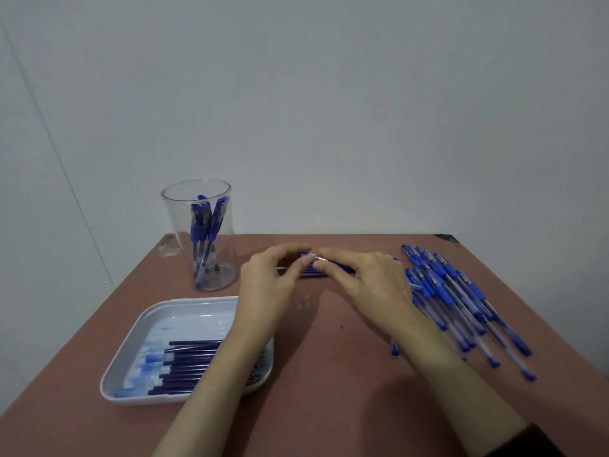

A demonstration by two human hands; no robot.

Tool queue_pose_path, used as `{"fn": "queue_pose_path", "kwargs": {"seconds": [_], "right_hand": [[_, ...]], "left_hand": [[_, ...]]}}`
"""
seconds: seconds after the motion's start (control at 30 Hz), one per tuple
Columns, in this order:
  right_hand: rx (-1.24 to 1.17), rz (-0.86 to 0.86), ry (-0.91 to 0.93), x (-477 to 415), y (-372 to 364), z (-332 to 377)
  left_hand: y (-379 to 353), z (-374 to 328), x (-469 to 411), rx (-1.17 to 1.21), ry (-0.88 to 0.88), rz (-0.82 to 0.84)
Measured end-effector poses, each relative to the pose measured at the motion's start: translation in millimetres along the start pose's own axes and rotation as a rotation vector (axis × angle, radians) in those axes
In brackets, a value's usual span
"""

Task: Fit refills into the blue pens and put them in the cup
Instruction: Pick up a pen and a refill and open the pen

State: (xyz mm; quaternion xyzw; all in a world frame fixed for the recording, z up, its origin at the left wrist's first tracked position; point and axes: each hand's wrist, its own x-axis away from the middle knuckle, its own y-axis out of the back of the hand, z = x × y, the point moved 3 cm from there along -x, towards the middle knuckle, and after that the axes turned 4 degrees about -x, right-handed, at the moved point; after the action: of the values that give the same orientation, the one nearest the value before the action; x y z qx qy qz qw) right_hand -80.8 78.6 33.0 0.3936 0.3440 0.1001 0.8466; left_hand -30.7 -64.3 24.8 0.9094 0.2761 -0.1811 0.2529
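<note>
My left hand [270, 285] and my right hand [365, 285] meet above the middle of the table, fingertips together. Between them they pinch a blue pen [339, 267] lying roughly level, with a thin refill tip [283, 268] sticking out to the left; most of the pen is hidden by the fingers. A clear plastic cup [201, 206] stands at the back left with several blue pens upright in it. A white tray [164, 316] at the front left holds several dark blue refills [188, 361]. My left forearm crosses over the tray's right side.
A pile of several blue pens [461, 298] lies spread along the right side of the reddish-brown table [329, 374]. A small clear scrap [168, 247] sits at the back left corner. A plain wall stands behind the table's far edge.
</note>
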Motion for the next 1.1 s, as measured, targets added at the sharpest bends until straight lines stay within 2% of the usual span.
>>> {"fn": "queue_pose_path", "kwargs": {"seconds": [0.13,0.27,0.3,0.43,0.53,0.77,0.87,0.93,0.97,1.03,1.1], "right_hand": [[0.044,0.043,-0.036,1,2,-3],[0.151,0.113,-0.162,-2,5,-20],[0.140,0.098,-0.186,-3,5,-24],[-0.038,0.027,-0.208,-4,6,-25],[-0.161,0.041,-0.200,-3,2,-22],[-0.313,-0.019,-0.147,-5,0,-16],[-0.513,-0.011,-0.223,-4,-1,-15],[-0.686,0.043,-0.304,-3,-2,-14],[-0.797,0.088,-0.355,-2,-3,-13],[-1.019,0.202,-0.428,-1,-5,-9],[-1.176,0.328,-0.462,2,-7,-2]], "left_hand": [[2,1,0,-0.002,0.010,-0.007],[5,7,-2,-0.014,0.056,-0.037],[4,9,-2,-0.042,0.064,0.029],[-13,5,8,-0.190,0.061,0.468],[-20,0,16,-0.410,-0.037,0.583],[-27,4,17,-0.494,-0.126,0.617],[-24,3,14,-0.498,-0.150,0.433],[-16,-1,8,-0.369,-0.093,0.223],[-12,-2,6,-0.224,-0.028,0.158],[-8,-2,2,0.192,0.124,0.154],[-8,-5,4,0.493,0.229,0.247]]}}
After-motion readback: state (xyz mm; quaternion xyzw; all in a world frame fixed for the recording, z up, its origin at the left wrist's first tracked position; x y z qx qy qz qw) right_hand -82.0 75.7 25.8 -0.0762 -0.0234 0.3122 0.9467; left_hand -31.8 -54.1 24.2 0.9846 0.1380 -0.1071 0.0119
